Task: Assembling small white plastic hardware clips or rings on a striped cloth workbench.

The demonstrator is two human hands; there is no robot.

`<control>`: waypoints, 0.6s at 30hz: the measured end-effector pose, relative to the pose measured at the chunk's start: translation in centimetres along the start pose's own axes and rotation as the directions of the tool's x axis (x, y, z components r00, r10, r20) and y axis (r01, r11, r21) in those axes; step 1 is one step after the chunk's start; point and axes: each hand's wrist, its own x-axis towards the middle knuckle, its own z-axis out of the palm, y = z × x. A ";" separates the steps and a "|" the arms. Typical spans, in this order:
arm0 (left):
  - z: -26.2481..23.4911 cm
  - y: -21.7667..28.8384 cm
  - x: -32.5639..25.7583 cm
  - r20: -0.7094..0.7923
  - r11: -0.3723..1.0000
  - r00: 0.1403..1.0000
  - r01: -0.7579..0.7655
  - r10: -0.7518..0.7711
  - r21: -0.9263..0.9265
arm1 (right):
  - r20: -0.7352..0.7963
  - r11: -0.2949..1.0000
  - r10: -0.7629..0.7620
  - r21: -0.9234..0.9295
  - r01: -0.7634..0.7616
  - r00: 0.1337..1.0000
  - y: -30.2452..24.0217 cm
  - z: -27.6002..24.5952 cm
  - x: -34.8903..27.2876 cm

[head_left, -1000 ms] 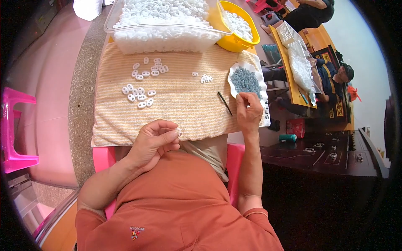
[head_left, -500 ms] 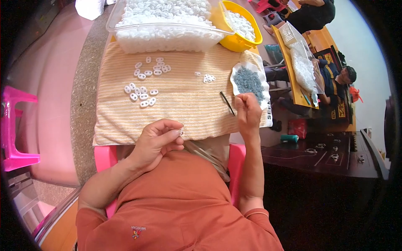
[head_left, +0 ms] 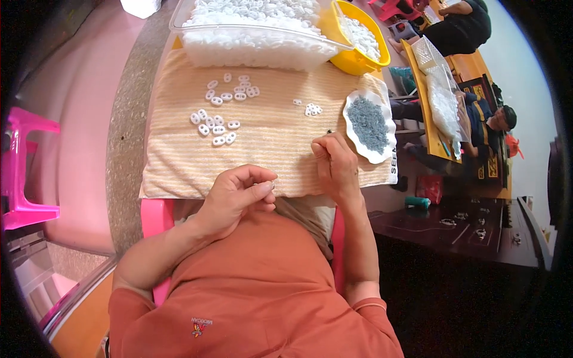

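My left hand is closed in a pinch near the cloth's front edge, gripping a small shiny clear piece too tiny to name. To its right, my right hand is over the cloth, fingers curled together, what they hold hidden. The dark tip of a thin black tool shows just beyond its knuckles; the rest is covered. White oval two-hole pieces lie in loose groups at the left. A small cluster of white pieces sits right of the middle. Beside my right hand, a scalloped white dish holds many small grey-blue bits.
A clear bin heaped with white pieces stands at the far edge, beside a yellow basin. The striped cloth covers the table. A pink stool is at the left. Other people sit at the right near a wooden table.
My right hand has come left and down from the dish's edge to over the black tool, now mostly hidden. My left hand keeps its pinch. The whole view has shifted slightly.
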 end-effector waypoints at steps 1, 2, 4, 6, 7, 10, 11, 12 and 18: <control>-0.1 0.0 0.0 -0.002 1.000 1.000 -0.003 0.003 0.004 | -0.002 1.000 -0.007 0.007 0.007 1.000 0.0 0.2 0.0; -0.1 0.1 0.0 -0.004 1.000 1.000 -0.006 0.006 0.009 | 0.003 1.000 -0.008 0.008 0.008 1.000 -0.1 0.4 0.0; -0.3 -0.1 0.0 -0.007 1.000 1.000 -0.009 0.009 -0.002 | 0.013 0.998 0.054 0.020 -0.055 0.998 0.1 0.7 0.0; -0.4 -0.1 0.1 -0.008 1.000 1.000 -0.013 0.013 -0.009 | 0.007 0.997 0.062 0.049 -0.062 0.998 0.7 1.0 -0.2; -0.3 -0.1 0.1 -0.010 1.000 1.000 -0.014 0.014 -0.007 | -0.001 0.995 0.070 0.076 -0.070 0.998 0.9 1.1 -0.3; -0.3 -0.1 0.1 -0.014 1.000 1.000 -0.013 0.013 -0.006 | -0.018 0.996 0.052 0.077 -0.051 0.998 1.0 1.1 -0.2; -0.3 0.0 0.1 -0.017 1.000 1.000 -0.011 0.011 -0.006 | -0.017 0.996 0.053 0.078 -0.052 0.998 1.0 1.2 -0.2; -0.3 -0.1 0.1 -0.018 1.000 1.000 -0.010 0.010 -0.007 | -0.021 0.996 0.051 0.075 -0.050 0.998 0.9 1.2 -0.2; -0.6 -0.3 0.2 -0.008 0.999 0.999 -0.041 0.041 -0.002 | -0.010 0.984 0.086 0.155 -0.084 0.996 0.2 1.3 -0.2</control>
